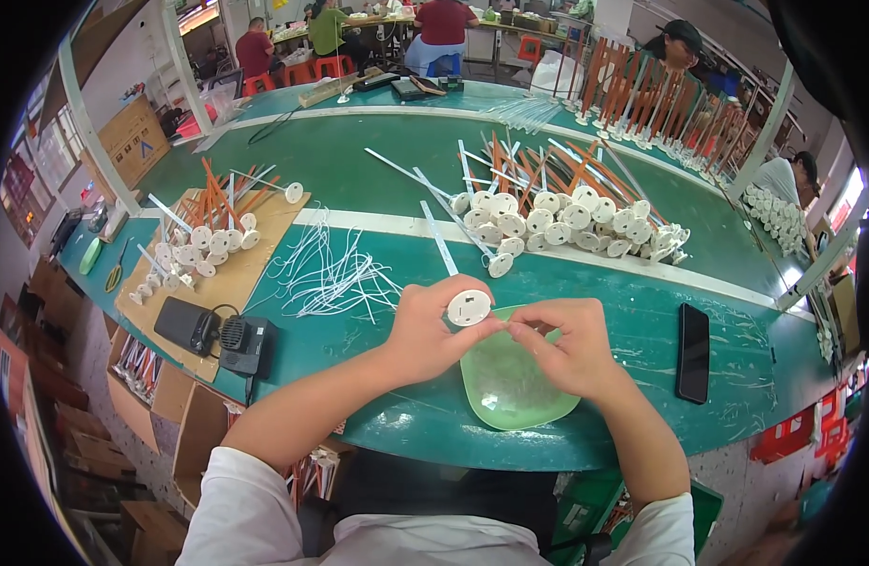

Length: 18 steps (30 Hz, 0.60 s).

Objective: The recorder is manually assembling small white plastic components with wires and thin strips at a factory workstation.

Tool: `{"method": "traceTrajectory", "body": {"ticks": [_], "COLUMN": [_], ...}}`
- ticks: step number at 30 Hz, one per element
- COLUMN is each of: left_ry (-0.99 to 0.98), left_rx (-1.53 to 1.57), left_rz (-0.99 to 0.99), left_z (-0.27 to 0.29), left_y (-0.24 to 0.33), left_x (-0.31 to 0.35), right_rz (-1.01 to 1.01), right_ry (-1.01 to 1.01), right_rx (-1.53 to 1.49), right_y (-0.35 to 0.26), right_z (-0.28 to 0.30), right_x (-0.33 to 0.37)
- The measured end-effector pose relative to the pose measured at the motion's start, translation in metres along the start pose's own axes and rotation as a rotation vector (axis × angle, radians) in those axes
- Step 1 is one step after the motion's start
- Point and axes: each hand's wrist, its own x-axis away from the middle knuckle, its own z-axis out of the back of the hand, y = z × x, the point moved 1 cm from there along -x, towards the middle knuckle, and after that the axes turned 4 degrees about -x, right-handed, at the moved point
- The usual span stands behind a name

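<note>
Item: white disc point(469, 308), apparently on a pale strip point(440, 238), held in the left hand point(423, 325) near the green tray point(521, 406). Right hand point(571, 347): fingertips pinched close by the left thumb; contents, I cannot tell. Handling: I would keep the disc steady, fingers light.

Pale stem point(438, 236) partly hidden

Wht disc point(468, 309) w/ slanted rod point(440, 241)

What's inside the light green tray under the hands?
The light green tray shows a greyish patch inside; I can't tell whether it is small parts. The right hand covers its upper right portion, so anything beneath is hidden.
</note>
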Motion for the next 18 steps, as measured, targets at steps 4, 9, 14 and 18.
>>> {"method": "traceTrajectory", "body": {"ticks": [4,9,14,18], "left_ry": [-0.043,-0.02,-0.014,0.004], "left_rx": [-0.031,0.059,0.089,0.105], "left_rz": [0.028,-0.021,-0.013,-0.006], "left_z": [0.0,-0.005,0.0,0.001], "left_y": [-0.001,0.004,0.001,0.002], "left_x": [0.001,0.0,0.001,0.0], "right_rz": [-0.051,-0.096,-0.064,-0.048], "right_ry": [0.011,0.056,0.056,0.056], "right_rx": [-0.007,-0.082,-0.097,-0.093], "right_y": [0.003,0.006,0.002,0.006], "right_z": [0.002,0.003,-0.004,-0.008], "right_x": [0.001,0.001,0.0,0.001]}}
